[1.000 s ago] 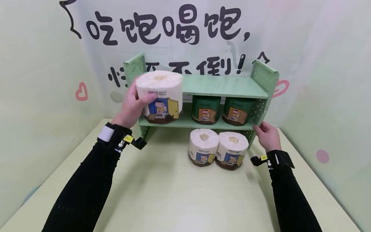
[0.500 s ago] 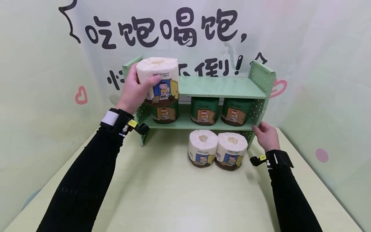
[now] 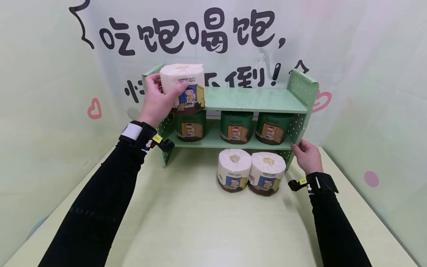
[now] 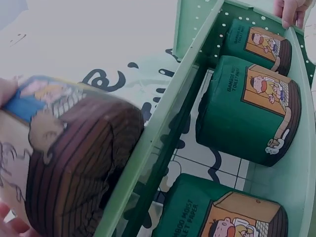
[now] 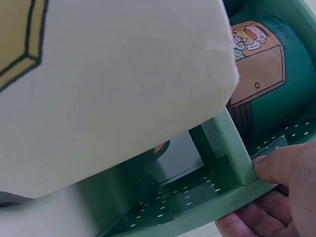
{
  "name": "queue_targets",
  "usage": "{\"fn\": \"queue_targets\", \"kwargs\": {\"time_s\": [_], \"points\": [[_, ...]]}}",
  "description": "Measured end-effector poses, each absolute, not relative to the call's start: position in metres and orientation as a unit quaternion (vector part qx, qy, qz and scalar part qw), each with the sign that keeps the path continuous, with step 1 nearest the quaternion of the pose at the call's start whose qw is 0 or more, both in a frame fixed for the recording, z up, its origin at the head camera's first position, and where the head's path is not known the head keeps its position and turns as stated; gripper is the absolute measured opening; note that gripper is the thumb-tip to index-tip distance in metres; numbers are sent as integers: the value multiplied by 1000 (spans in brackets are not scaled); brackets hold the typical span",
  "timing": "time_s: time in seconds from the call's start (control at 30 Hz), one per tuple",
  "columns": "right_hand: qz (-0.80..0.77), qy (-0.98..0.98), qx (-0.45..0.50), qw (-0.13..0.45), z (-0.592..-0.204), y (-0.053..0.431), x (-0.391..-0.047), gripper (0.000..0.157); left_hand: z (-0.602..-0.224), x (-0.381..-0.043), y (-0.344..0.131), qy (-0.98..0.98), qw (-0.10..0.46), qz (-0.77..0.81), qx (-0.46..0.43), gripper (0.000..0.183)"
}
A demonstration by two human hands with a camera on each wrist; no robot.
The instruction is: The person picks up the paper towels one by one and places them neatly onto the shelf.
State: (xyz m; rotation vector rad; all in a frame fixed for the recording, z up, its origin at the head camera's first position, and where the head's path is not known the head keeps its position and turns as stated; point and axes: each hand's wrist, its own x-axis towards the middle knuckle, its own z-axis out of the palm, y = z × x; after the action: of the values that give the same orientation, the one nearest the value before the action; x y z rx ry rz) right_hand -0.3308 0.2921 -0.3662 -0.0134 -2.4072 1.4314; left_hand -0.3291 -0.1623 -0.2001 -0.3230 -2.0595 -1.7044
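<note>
My left hand (image 3: 159,99) grips a white toilet roll (image 3: 191,93) with a brown base, thumb on its front. This roll is at the left end of the top board of a green shelf (image 3: 257,99), its lower edge overlapping the board's front edge. In the left wrist view the toilet roll (image 4: 79,148) leans beside that edge; whether it touches the board I cannot tell. My right hand (image 3: 308,157) holds the shelf's right side panel low down, the thumb (image 5: 274,165) on one face and the fingers curled behind.
Three green-wrapped toilet rolls stand on the lower board: left (image 3: 190,128), middle (image 3: 236,128) and right (image 3: 273,128). Two white toilet rolls, one (image 3: 234,170) beside another (image 3: 267,173), stand on the table (image 3: 213,230) before the shelf. A lettered cloth (image 3: 213,29) hangs behind.
My left hand has raised the white toilet roll to the top board and moved it back, uncovering the left green roll. The right hand has stayed on the side panel.
</note>
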Motion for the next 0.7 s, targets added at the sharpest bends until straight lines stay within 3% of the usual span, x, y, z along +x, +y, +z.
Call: {"fn": "queue_targets", "kwargs": {"time_s": [0.2,0.7], "points": [[504,-847,-6,172,-368,292,-331,44,-200,-331,-161,-761,248,-590,-107,79],[498,-850,-5,173,-369,293,-331,45,-193,-341,-161,-810,241,-532,-59,79]]}}
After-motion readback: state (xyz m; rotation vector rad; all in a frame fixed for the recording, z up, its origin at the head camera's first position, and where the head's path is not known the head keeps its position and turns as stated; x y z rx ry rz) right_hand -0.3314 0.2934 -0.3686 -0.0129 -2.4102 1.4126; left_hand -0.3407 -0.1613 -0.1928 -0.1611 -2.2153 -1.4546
